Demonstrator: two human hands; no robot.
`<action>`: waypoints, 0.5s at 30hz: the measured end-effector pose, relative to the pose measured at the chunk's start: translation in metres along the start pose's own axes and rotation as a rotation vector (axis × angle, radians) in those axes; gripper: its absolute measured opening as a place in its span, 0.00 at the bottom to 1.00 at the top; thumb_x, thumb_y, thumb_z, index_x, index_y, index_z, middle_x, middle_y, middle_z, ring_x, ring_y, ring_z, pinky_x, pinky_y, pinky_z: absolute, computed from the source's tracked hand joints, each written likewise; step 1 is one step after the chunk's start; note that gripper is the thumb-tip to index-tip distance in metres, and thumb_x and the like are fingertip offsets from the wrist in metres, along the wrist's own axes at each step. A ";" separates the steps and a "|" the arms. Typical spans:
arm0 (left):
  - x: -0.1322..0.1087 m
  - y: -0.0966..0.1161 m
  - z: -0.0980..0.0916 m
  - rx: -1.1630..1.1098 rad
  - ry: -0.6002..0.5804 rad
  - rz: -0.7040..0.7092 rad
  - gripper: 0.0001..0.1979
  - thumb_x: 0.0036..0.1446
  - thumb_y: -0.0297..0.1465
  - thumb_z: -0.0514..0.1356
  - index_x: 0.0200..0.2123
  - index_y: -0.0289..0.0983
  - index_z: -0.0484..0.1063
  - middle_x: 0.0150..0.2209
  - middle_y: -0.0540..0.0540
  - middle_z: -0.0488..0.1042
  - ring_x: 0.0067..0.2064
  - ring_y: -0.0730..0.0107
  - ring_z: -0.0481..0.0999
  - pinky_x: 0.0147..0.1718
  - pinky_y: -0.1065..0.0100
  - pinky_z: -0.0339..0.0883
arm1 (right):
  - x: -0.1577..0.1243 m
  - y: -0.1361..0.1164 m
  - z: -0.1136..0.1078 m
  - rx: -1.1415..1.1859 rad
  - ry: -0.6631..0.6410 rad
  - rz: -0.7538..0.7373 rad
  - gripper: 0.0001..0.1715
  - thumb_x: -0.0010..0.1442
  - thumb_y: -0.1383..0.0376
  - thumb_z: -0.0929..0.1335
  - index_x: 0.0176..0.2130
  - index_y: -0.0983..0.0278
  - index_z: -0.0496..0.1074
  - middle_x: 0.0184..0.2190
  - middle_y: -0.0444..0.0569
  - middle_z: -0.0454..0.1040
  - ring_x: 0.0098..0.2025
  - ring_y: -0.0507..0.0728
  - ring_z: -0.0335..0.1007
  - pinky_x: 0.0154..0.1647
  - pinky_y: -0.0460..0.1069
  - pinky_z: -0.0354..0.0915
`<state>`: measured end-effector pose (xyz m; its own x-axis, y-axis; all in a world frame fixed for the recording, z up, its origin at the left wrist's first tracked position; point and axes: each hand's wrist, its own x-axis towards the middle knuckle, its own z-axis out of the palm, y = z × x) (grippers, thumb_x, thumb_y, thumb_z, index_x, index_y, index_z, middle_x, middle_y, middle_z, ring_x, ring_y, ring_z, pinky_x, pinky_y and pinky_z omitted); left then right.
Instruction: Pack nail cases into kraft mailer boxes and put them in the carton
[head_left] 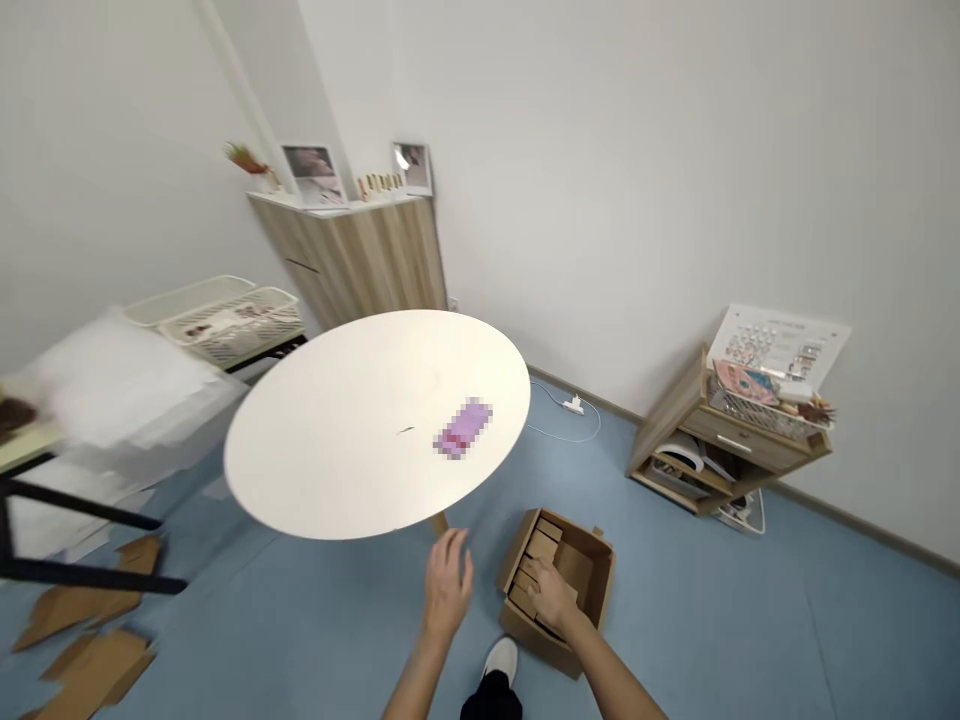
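Note:
A brown open cardboard box (pixel 596 600) stands on the floor in front of me. Small brown cartons (pixel 543 545) are lined up along its left side. My right hand (pixel 553 595) reaches down into the box, its fingers apart over the small cartons; contact is hard to make out. My left hand (pixel 448 582) hovers left of the box, close to the near edge of the round white table (pixel 337 440). Its fingers are loosely curved and apart, with nothing in them. On the table lies a flat purple item (pixel 465 425), blurred by pixelation.
A wooden shelf unit (pixel 742 450) stands by the right wall, with a wire basket on top. A white cable with a plug (pixel 574 405) lies on the floor. White baskets (pixel 232 320) and white wrapped bundles (pixel 120 390) are at left, above flattened cardboard (pixel 97 670).

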<state>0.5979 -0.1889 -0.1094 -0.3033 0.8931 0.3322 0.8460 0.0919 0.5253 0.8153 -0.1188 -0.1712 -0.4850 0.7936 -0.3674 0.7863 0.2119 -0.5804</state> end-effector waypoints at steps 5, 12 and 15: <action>0.000 -0.051 -0.103 0.295 -0.016 -0.321 0.30 0.64 0.33 0.42 0.69 0.38 0.45 0.68 0.38 0.55 0.69 0.50 0.51 0.62 0.43 0.52 | -0.033 -0.107 -0.046 0.016 -0.001 -0.184 0.25 0.61 0.64 0.59 0.57 0.64 0.67 0.56 0.55 0.68 0.60 0.60 0.63 0.62 0.52 0.58; -0.007 -0.091 -0.167 0.361 -0.470 -0.410 0.33 0.59 0.27 0.45 0.68 0.37 0.49 0.69 0.41 0.49 0.70 0.52 0.46 0.64 0.41 0.44 | -0.006 -0.239 -0.030 -0.093 -0.083 -0.353 0.29 0.63 0.63 0.58 0.60 0.68 0.65 0.62 0.56 0.64 0.64 0.60 0.59 0.65 0.52 0.54; -0.007 -0.118 -0.194 0.325 -0.512 -0.408 0.35 0.57 0.26 0.47 0.69 0.39 0.47 0.70 0.43 0.47 0.70 0.54 0.44 0.65 0.42 0.43 | 0.021 -0.293 -0.001 -0.164 -0.109 -0.398 0.32 0.62 0.64 0.59 0.63 0.67 0.62 0.64 0.55 0.61 0.67 0.59 0.54 0.67 0.53 0.51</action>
<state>0.4156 -0.2914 -0.0217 -0.4462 0.8465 -0.2903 0.8211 0.5163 0.2434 0.5751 -0.1633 -0.0081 -0.7930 0.5690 -0.2177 0.5760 0.5839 -0.5721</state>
